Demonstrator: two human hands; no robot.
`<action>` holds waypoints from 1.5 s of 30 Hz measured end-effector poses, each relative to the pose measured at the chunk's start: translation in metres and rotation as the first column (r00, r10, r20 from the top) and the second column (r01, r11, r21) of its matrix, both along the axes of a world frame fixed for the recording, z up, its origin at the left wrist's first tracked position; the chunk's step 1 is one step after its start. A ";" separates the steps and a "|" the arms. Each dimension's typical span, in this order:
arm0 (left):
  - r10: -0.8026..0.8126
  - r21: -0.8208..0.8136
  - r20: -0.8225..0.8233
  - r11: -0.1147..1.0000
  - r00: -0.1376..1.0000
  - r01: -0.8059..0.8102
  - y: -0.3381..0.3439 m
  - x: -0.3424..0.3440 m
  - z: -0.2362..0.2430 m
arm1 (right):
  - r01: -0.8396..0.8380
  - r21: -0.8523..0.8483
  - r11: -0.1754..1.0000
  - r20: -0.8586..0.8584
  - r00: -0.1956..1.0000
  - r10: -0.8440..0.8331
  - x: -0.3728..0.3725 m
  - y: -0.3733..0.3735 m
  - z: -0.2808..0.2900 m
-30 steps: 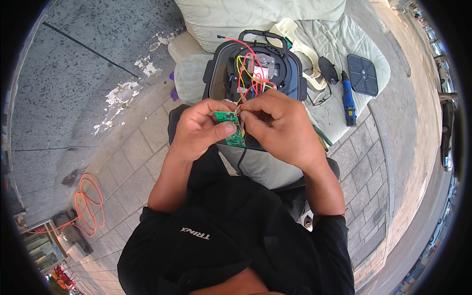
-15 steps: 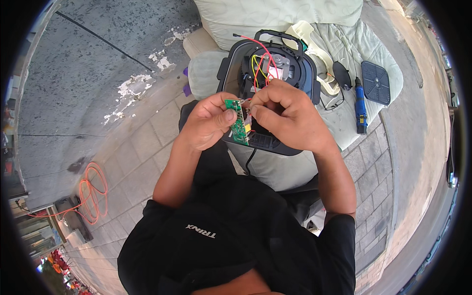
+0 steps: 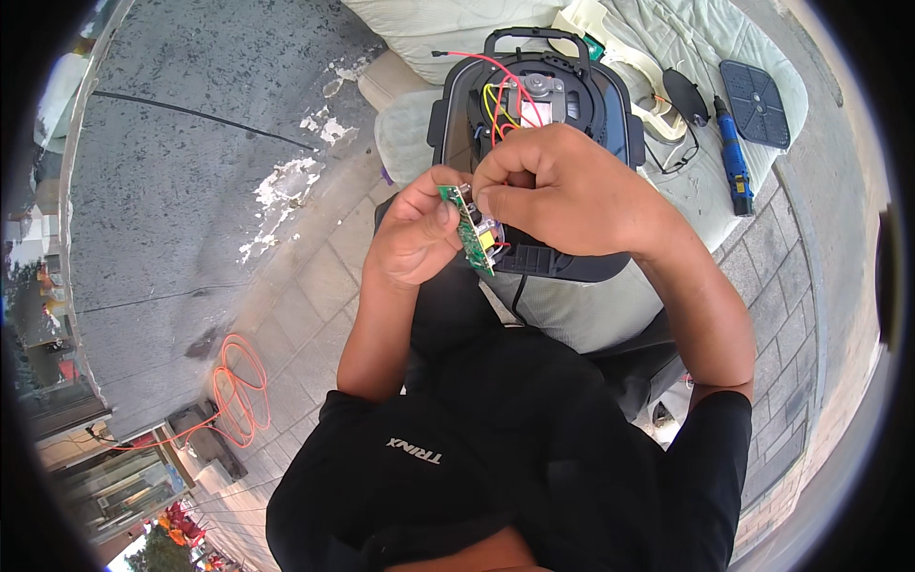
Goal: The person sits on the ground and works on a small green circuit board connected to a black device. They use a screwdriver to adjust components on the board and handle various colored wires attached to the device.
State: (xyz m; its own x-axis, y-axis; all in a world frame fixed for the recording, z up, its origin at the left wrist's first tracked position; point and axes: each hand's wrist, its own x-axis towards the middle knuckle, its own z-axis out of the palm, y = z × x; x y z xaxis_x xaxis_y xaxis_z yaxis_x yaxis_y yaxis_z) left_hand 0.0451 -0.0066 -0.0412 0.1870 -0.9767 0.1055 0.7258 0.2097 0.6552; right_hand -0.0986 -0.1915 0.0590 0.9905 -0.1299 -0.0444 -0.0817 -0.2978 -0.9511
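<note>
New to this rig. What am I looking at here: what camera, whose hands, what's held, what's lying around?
There is one picture, from a wide fisheye camera worn on a person's head and looking down. That is why straight edges bend near the rim and the person's own forearms come in from below. No robot is involved, just two bare hands.

The left hand holds a small green circuit board almost edge-on. The right hand is closed over the board's upper end; what its fingertips grip is hidden.

Behind the hands lies an opened black appliance with a small motor and red and yellow wires showing. It rests on a pale cloth. On the cloth to the right lie a blue screwdriver, a dark square plate and a cream plastic part. An orange cable lies coiled on the paving at lower left.
</note>
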 end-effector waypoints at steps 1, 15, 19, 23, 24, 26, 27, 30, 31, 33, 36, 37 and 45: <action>-0.010 -0.012 -0.004 1.000 1.000 0.010 0.000 0.001 -0.001 | 0.008 0.008 1.000 -0.034 0.999 -0.008 0.000 0.001 0.003; -0.015 0.002 -0.012 1.000 1.000 0.015 0.002 0.003 -0.003 | 0.055 -0.045 0.997 -0.082 0.995 -0.058 -0.003 0.005 0.006; 0.011 0.015 -0.008 1.000 1.000 -0.011 0.002 -0.002 0.002 | 0.064 -0.047 0.997 -0.032 0.997 -0.066 -0.004 0.008 0.003; 0.026 -0.007 0.010 1.000 1.000 -0.026 0.001 -0.002 0.001 | 0.102 -0.005 0.995 -0.061 0.993 -0.102 -0.006 0.012 0.007; 0.030 -0.008 0.015 1.000 0.999 -0.030 0.001 -0.003 0.002 | 0.116 -0.004 0.993 -0.076 0.990 -0.116 -0.007 0.014 0.009; 0.039 -0.008 0.014 0.999 0.999 -0.039 0.001 -0.004 0.004 | 0.141 -0.007 0.990 -0.042 0.989 -0.141 -0.008 0.017 0.007; 0.044 -0.006 0.008 0.999 0.999 -0.043 0.001 -0.006 0.005 | 0.154 -0.008 0.988 -0.025 0.988 -0.154 -0.009 0.018 0.005; 0.068 0.018 0.011 0.998 0.998 -0.068 0.001 -0.008 0.005 | 0.226 0.051 0.973 -0.005 0.974 -0.226 -0.011 0.025 -0.001; 0.077 0.029 0.016 0.997 0.997 -0.078 0.001 -0.008 0.005 | 0.243 0.025 0.970 -0.021 0.970 -0.242 -0.012 0.027 0.000; 0.100 0.025 0.029 0.995 0.995 -0.101 0.001 -0.010 0.006 | 0.273 -0.029 0.962 -0.049 0.960 -0.274 -0.013 0.031 0.003; 0.124 0.038 0.054 0.991 0.991 -0.126 0.003 -0.011 0.007 | 0.279 -0.084 0.957 -0.067 0.956 -0.285 -0.014 0.037 0.009; 0.130 0.046 0.064 0.990 0.989 -0.133 0.004 -0.011 0.007 | 0.291 -0.082 0.953 -0.075 0.952 -0.297 -0.015 0.038 0.010; 0.163 0.086 0.179 0.980 0.970 -0.180 0.006 -0.016 0.016 | 0.309 -0.048 0.950 -0.101 0.945 -0.312 -0.015 0.032 0.008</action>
State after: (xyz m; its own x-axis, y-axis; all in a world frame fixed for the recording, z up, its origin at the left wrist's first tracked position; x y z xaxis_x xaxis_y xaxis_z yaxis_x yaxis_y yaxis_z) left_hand 0.0290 -0.0006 -0.0249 0.3404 -0.9388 0.0529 0.5611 0.2480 0.7897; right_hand -0.1140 -0.1594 0.0668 0.8906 -0.4332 -0.1383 -0.2750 -0.2709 -0.9225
